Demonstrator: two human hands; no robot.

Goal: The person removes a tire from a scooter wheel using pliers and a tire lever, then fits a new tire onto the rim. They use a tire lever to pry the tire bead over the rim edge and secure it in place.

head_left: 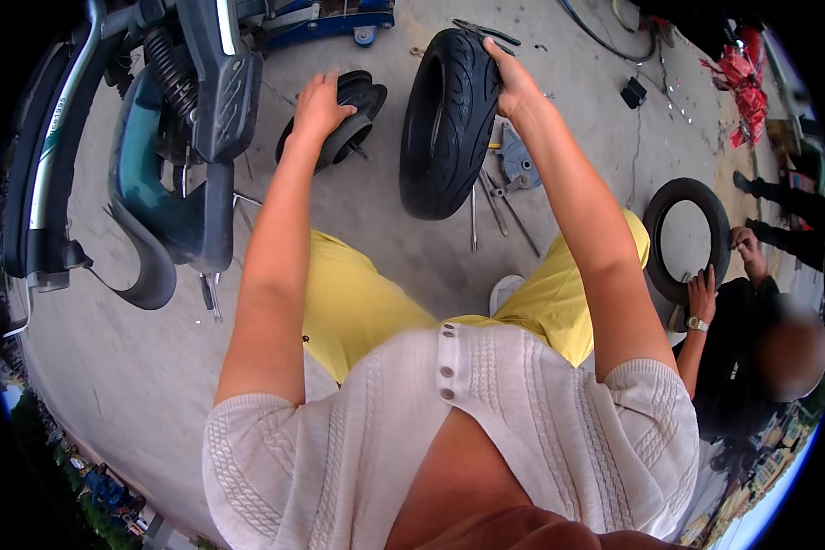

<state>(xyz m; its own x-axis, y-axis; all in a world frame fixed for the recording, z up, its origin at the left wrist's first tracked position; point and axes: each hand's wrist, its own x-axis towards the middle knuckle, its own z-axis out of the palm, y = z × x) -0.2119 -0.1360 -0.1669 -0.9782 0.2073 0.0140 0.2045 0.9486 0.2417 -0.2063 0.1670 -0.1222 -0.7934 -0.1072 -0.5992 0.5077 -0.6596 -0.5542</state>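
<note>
A black scooter tire (449,128) stands upright in front of me, its tread facing right. My right hand (515,84) grips its upper right edge, the thumb on the tread side and the other fingers partly hidden. To the left of the tire, a black wheel rim (357,115) sits tilted on the ground with an axle sticking out toward me. My left hand (321,108) rests on the rim's upper left side, fingers stretched out and thumb apart. Between the two hands, the tire and rim are separate.
A scooter (155,174) with green and black panels stands at the left. Long metal tools (495,203) and a grey brake-drum plate (520,165) lie right of the tire. Behind is a blue jack (334,26). At the right, another person's hand (702,295) touches a second tire (653,220).
</note>
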